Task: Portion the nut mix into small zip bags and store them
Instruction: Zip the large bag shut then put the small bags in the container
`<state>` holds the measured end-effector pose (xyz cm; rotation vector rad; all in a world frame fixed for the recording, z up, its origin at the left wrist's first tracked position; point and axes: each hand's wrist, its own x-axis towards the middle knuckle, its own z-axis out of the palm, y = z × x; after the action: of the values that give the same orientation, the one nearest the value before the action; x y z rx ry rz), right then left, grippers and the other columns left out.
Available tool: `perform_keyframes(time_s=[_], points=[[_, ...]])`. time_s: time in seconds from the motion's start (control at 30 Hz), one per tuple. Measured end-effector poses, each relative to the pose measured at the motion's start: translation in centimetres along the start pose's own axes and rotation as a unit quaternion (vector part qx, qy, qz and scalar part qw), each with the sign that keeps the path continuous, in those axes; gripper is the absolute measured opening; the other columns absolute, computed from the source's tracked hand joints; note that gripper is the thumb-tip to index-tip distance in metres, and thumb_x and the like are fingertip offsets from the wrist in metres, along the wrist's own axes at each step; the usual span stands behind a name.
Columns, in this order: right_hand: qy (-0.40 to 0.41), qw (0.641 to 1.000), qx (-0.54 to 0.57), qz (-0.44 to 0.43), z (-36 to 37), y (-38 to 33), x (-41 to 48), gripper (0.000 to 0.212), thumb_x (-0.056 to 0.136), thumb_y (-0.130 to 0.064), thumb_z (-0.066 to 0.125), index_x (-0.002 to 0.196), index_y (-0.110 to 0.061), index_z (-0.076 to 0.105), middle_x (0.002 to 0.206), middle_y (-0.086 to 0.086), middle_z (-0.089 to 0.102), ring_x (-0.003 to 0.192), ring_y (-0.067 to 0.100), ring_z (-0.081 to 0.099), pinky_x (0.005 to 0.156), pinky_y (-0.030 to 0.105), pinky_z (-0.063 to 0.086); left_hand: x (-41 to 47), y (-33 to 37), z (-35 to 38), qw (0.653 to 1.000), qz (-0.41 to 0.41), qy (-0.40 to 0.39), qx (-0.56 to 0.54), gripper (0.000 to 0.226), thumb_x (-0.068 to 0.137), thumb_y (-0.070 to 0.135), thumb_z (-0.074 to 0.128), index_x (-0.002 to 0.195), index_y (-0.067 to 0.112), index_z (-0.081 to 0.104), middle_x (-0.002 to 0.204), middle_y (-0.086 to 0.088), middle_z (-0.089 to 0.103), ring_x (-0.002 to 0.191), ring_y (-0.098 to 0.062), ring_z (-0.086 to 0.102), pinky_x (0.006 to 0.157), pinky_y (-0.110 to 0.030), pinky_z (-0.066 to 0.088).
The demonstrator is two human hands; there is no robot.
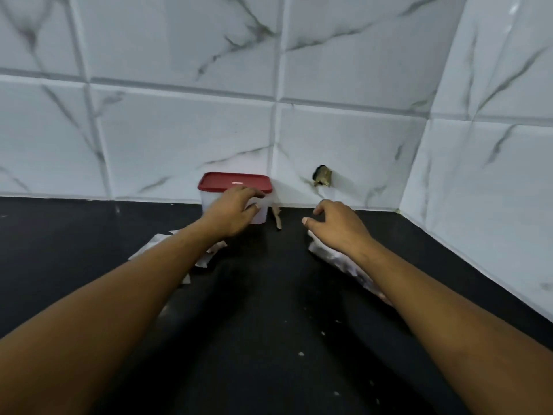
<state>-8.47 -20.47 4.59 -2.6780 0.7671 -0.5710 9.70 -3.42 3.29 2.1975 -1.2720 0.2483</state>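
Observation:
A white plastic container with a red lid [236, 182] stands on the black counter against the tiled wall. My left hand [232, 212] is at its front, fingers spread and curled over the lid's edge and the front wall; whether it grips is unclear. My right hand [336, 224] hovers to the right of the container, fingers apart and holding nothing. Clear plastic bags [344, 260] lie on the counter under my right wrist. More clear bags [206, 256] lie under my left forearm.
The black counter [269, 324] runs to a marble-tiled wall at the back and another on the right, forming a corner. A hole in the tile [322, 176] sits right of the container. A small brown scrap [276, 218] lies beside the container. Crumbs dot the counter.

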Motion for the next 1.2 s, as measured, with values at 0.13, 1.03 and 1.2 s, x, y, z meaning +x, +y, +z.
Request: perform_keyframes(time_s=[0.13, 1.03, 1.2], points=[[-0.021, 0.987, 0.161, -0.007, 2.5, -3.3, 4.8, 0.057, 0.099, -0.047, 0.063, 0.144, -0.016, 0.052, 0.145, 0.01, 0.056, 0.129, 0.026, 0.057, 0.101, 0.035, 0.048, -0.4, -5.6, -3.1, 0.995, -0.06, 0.082, 0.016, 0.04, 0.102, 0.035, 0.056, 0.137, 0.015, 0.061, 0.139, -0.011, 0.056, 0.128, -0.029, 0.053, 0.108, -0.045, 0.045], [0.035, 0.952, 0.303, 0.03, 0.6, -5.7, 7.8, 0.038, 0.107, -0.041, 0.044, 0.105, -0.006, 0.06, 0.105, 0.013, 0.062, 0.097, 0.031, 0.064, 0.092, 0.049, 0.056, -0.7, -1.0, -8.7, 0.948, -0.161, 0.053, -0.271, 0.04, 0.104, 0.046, 0.049, 0.113, 0.014, 0.071, 0.11, -0.006, 0.074, 0.105, -0.024, 0.07, 0.09, -0.045, 0.061], [0.002, 0.947, 0.316, 0.047, -0.4, -3.4, 0.1, 0.031, 0.098, -0.045, 0.046, 0.099, -0.019, 0.062, 0.103, 0.005, 0.07, 0.091, 0.024, 0.069, 0.083, 0.043, 0.06, -7.3, 3.1, -7.7, 0.939, -0.175, 0.03, -0.294, 0.048, 0.103, 0.049, 0.051, 0.111, 0.005, 0.07, 0.112, -0.018, 0.073, 0.102, -0.033, 0.072, 0.088, -0.05, 0.062]])
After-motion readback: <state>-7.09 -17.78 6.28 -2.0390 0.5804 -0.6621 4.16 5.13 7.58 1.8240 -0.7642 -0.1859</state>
